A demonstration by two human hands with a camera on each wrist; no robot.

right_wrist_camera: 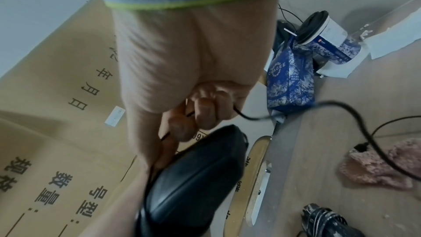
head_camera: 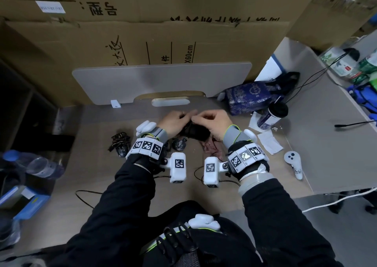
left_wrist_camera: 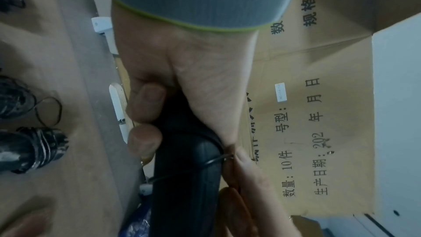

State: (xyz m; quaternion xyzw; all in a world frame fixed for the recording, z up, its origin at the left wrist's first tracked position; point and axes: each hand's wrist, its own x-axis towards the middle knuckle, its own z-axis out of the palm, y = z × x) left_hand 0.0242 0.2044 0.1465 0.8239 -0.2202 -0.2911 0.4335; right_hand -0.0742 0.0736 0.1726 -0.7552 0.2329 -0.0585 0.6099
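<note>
Above the middle of the desk I hold a black computer mouse [head_camera: 196, 131] between both hands. My left hand [head_camera: 175, 122] grips its body, fingers [left_wrist_camera: 148, 103] curled over one side and thumb on the other. A thin black cable [left_wrist_camera: 213, 161] loops across the mouse [left_wrist_camera: 187, 183]. My right hand [head_camera: 211, 122] pinches this cable [right_wrist_camera: 337, 106] just above the mouse [right_wrist_camera: 193, 177], fingers [right_wrist_camera: 205, 113] curled. The cable's loose end trails over the desk to the right.
Two other mice wound in their cables [head_camera: 120, 144] [head_camera: 179, 144] lie under my left wrist. A pink cloth [head_camera: 211, 146], tissue [head_camera: 269, 142], white controller [head_camera: 294, 163], cup [head_camera: 272, 115] and blue bag [head_camera: 248, 97] sit right. A grey board [head_camera: 161, 83] leans against boxes behind.
</note>
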